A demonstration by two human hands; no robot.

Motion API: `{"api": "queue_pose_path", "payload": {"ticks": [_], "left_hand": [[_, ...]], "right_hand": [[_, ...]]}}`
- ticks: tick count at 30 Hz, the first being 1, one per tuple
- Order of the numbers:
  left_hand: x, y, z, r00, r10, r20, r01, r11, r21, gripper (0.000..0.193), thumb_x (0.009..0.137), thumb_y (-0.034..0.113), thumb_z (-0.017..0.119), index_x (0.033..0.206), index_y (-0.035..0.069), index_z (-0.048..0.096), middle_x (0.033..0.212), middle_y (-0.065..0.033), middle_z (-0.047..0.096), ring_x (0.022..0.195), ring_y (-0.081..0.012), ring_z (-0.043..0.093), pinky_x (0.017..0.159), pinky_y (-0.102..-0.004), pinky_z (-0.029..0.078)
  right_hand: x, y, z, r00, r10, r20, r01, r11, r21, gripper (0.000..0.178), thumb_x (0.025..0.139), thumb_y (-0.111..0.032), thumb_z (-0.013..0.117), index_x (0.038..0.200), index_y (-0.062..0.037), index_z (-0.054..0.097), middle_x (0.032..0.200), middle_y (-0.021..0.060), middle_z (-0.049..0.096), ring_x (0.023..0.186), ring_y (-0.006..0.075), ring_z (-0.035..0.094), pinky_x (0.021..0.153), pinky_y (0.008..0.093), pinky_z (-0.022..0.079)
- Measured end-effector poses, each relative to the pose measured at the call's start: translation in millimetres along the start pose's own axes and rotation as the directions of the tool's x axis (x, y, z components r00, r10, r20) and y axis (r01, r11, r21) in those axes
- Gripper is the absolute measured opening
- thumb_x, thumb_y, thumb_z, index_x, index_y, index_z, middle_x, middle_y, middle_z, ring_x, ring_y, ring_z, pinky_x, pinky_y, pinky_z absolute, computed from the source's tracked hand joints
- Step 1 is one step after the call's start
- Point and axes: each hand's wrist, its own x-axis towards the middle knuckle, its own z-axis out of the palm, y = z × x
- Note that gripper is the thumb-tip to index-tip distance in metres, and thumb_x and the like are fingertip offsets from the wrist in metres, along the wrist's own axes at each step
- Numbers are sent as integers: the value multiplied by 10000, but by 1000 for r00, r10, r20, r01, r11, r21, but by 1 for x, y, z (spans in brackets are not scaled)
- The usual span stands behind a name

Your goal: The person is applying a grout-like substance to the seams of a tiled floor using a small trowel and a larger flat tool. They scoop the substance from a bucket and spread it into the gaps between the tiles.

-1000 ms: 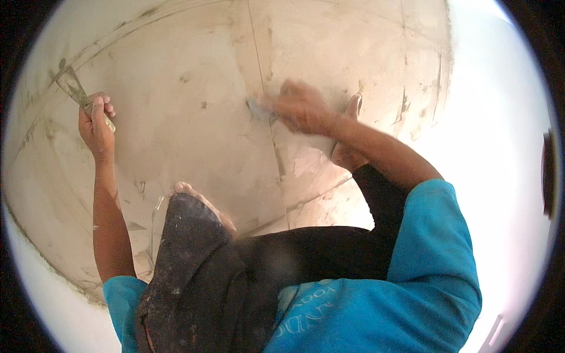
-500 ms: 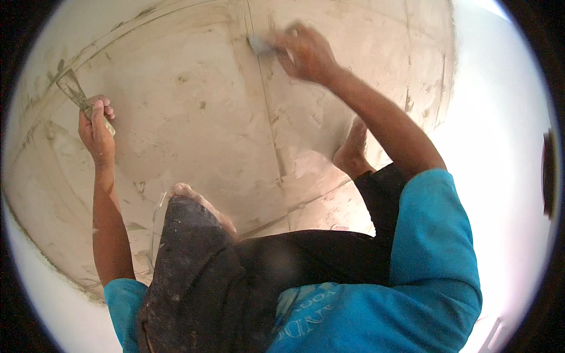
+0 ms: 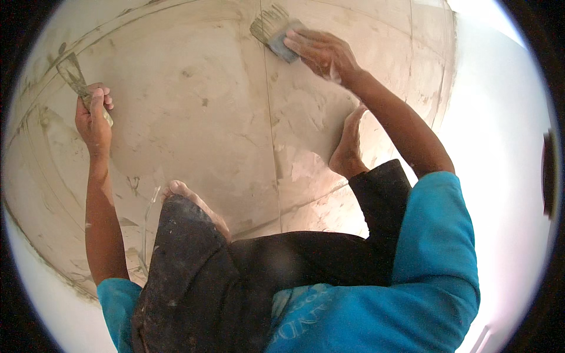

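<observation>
My left hand (image 3: 94, 120) is wrapped round the handle of a putty knife (image 3: 73, 73), whose stained blade points away from me near the floor's far left edge. My right hand (image 3: 326, 56) pinches a flat blue-grey pad (image 3: 283, 46) between thumb and fingers, at the far middle. Greenish, streaky paste (image 3: 268, 25) shows along the pad's far side; whether it lies on the pad or on the floor I cannot tell. The pad is beside a thin dark joint (image 3: 270, 117) that runs through the beige tiled floor (image 3: 194, 141).
My bare feet rest on the floor, the left foot (image 3: 197, 200) near and the right foot (image 3: 351, 144) farther off. A thin clear strip (image 3: 147, 220) lies beside my left knee. White walls (image 3: 494, 147) bound the floor at the right and near left. Dried smears mark several tiles.
My right hand has moved slightly right and turned, so the pad's flat side and the streaky paste now show. My left hand has shifted a little with the putty knife still in it.
</observation>
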Motion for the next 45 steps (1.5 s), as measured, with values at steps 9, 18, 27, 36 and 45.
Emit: {"api": "queue_pose_path", "payload": {"ticks": [9,18,27,36,45], "left_hand": [[-3,5,7,1000,14,-26,-12,999,43,191,908,225,541,947,39,567,837,-25,570,705,-109,504,637,-263,426],[-4,8,4,1000,23,1,-23,1000,9,161,910,197,532,916,37,548,868,-27,562,710,-102,481,638,-262,418],[-4,13,8,999,41,21,-41,999,0,174,913,212,536,922,39,547,872,-32,564,713,-111,490,637,-265,424],[-8,8,0,998,66,17,-65,998,-24,197,919,229,538,925,33,539,892,-36,564,722,-122,493,643,-279,431],[-17,2,5,999,45,-12,-46,996,-83,193,905,236,528,932,44,525,898,-45,542,720,-131,484,643,-287,425]], "right_hand": [[128,82,11,833,464,-302,-407,883,234,250,847,-114,566,1078,-54,642,955,170,666,875,325,592,808,406,470],[8,-90,-4,987,164,1,-155,933,324,472,755,-31,619,1190,-211,594,1010,63,633,996,251,581,871,391,453],[83,-6,-12,824,503,-262,-423,852,308,310,803,-244,621,1091,-133,644,1015,107,658,943,309,588,847,436,464],[75,-39,-15,871,464,-164,-452,886,107,267,747,-152,663,1005,-82,679,929,144,679,820,298,641,729,387,517],[121,-38,50,425,900,-102,-874,437,214,477,804,-413,617,1176,-115,590,1112,172,593,1092,372,487,895,532,362]]}}
